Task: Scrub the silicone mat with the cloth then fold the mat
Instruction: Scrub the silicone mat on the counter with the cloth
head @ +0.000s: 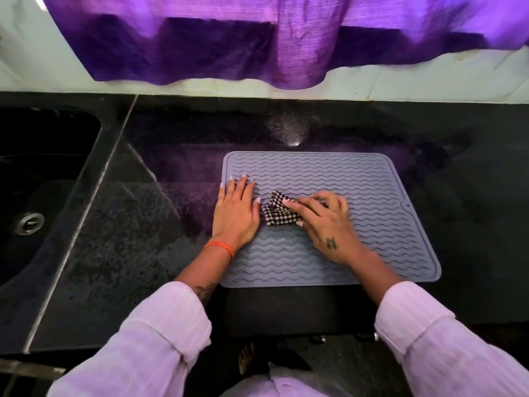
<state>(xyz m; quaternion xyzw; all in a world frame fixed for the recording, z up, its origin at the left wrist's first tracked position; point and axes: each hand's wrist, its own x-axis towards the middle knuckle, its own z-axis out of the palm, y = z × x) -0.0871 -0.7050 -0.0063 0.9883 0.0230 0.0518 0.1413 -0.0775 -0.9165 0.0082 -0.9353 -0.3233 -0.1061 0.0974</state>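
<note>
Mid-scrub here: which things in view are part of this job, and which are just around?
In the job:
silicone mat, flat on the counter
checked cloth, held by the right hand
left hand, flat on the mat's left edge

Just around:
counter
sink with drain
purple curtain

Bright light comes through the thin purple cloth curtain [286, 38] at 12 o'clock and turns everything a bit purple. It makes a small white shiny spot on the dark speckled stone counter [294, 143], with a purple glow spread around it. The black sink basin [43, 167] at 9 o'clock is very dark, so I can hardly see inside it. My pale striped shirt sleeves [148, 339] look pinkish. The curtain looks smeary and blurry. The picture bends at the edges, so the counter line curves. The middle is sharp and clear.
</note>
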